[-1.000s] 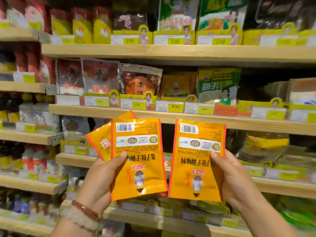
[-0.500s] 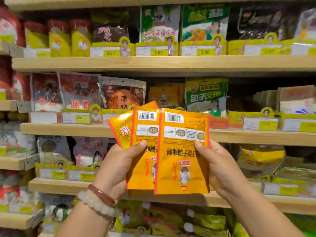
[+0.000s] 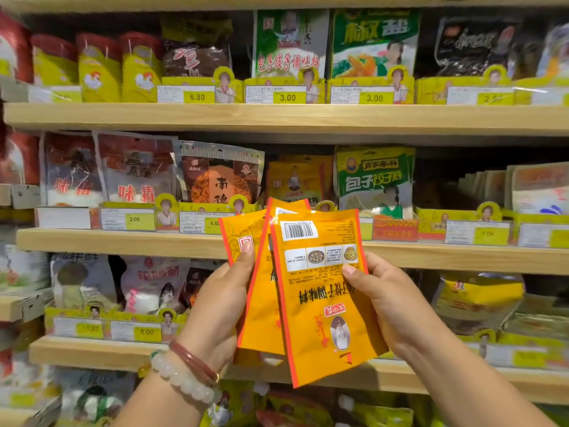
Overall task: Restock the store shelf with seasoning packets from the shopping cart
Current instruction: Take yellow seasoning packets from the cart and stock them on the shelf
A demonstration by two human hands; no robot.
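Fanning together now, the orange seasoning packets (image 3: 320, 291) overlap in one bunch in front of the middle shelf (image 3: 123, 241); a second ago they were held apart, one group per hand. Left hand (image 3: 221, 306) grips the rear packets with the thumb pressed on a red square logo; right hand (image 3: 388, 300) pinches the front packet's edge, thumb on its face. Merging them probably means one stack is ready to go into the matching orange packets (image 3: 295, 180) on the middle shelf, just behind. Packets are upside down: barcode on top, inverted Chinese print, partly reading 调味料. Price tags (image 3: 288, 97) read 6.80, 3.00, 3.00 on the top shelf; 2.00 and 4.5-something below. Green bag (image 3: 374, 180) reads 包子饺子料; red-white bags (image 3: 135, 192) read 味精.
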